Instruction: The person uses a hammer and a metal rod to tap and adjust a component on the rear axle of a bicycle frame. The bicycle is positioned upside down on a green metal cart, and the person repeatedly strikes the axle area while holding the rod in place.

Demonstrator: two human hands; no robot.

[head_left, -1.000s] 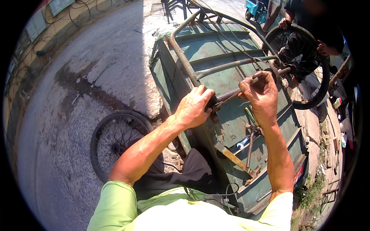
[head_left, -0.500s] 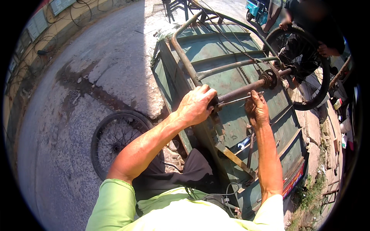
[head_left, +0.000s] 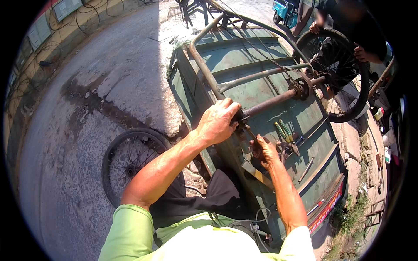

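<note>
Left hand (head_left: pixel 221 121) closed over the near end of the axle (head_left: pixel 271 103), right hand (head_left: pixel 265 152) pinching a thin rod (head_left: pixel 251 133) just below it; work here looks unfinished, loose wheel (head_left: pixel 131 171) lying off, left of both hands, second wheel (head_left: pixel 332 75) seemingly mounted beyond them.

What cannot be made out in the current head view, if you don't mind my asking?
Axle, near end: head view, covered by the left hand.
Thin tool, lower end: head view, hidden in the right hand.
Loose wheel, lower right: head view, behind the left arm.
Blue vehicle, top: head view, cut off by the upper edge.
</note>
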